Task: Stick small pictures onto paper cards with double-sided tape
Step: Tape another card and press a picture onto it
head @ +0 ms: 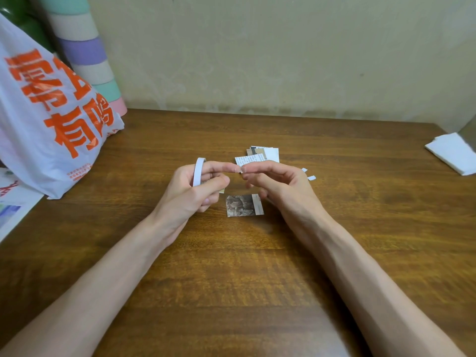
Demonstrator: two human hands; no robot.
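Note:
My left hand (pixel 195 188) holds a white roll of double-sided tape (pixel 198 171), the roll looped over its fingers, index finger stretched right. My right hand (pixel 273 181) pinches a small piece of tape (pixel 240 171) at the tip of that left index finger. Below the hands a small brownish picture (pixel 244 205) lies flat on the wooden table (pixel 231 266). A small pile of pictures and cards (pixel 260 154) lies just behind the hands. Two tiny white backing scraps (pixel 310 176) lie right of my right hand.
A white plastic bag with orange print (pixel 49 119) stands at the left, with a striped pastel cylinder (pixel 87 55) behind it. Printed paper (pixel 13 210) lies at the left edge. Folded white tissue (pixel 453 153) sits at the far right. A wall closes off the table's back.

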